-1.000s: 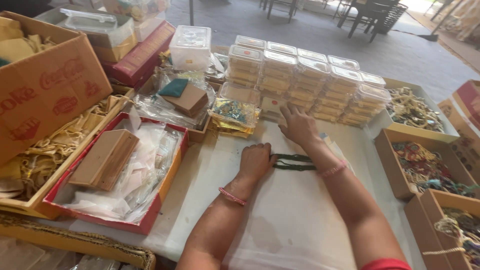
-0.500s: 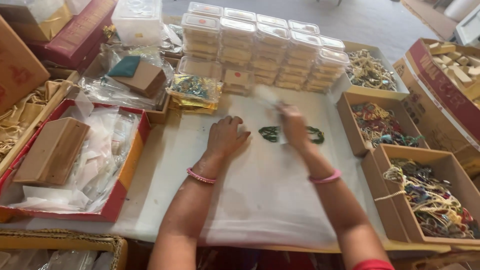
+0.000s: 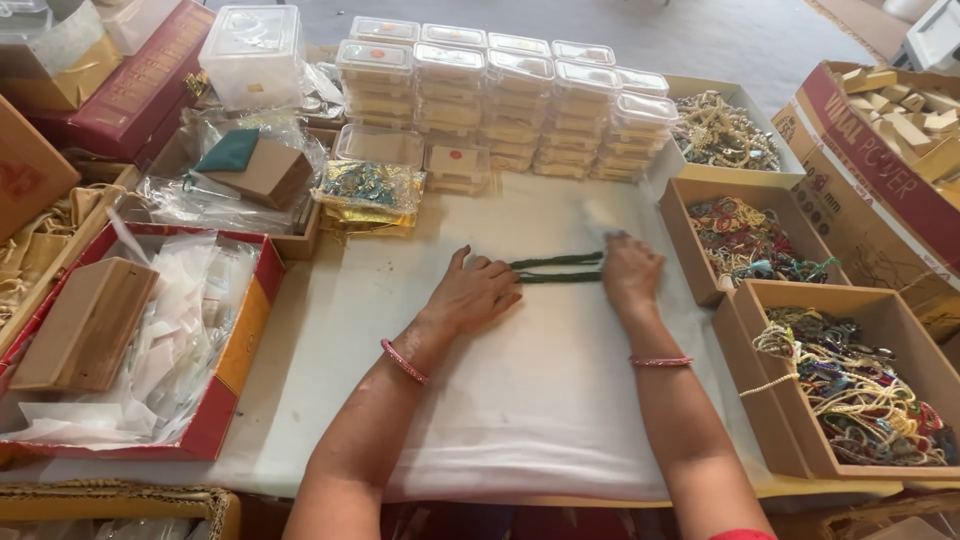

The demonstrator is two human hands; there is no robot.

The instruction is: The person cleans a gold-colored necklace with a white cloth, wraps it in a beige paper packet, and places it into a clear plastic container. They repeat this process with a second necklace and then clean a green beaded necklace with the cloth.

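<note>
Dark green cords [image 3: 556, 269] lie stretched flat mid-table on the white cloth [image 3: 520, 400]. They look light, limp and soft, best pinned at the ends. The left hand [image 3: 475, 297] and right hand [image 3: 630, 275] press open-palmed on either end — neither grip closed.

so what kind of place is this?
Likely a small jewellery packing workshop: stacked clear plastic lidded boxes, open cardboard boxes of beaded strands, and both hands laying dark green cords on a white cloth-covered table.

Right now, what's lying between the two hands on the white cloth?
In the head view, a dark green cord stretches from the left hand to the right hand, lying doubled on the white cloth.
</note>
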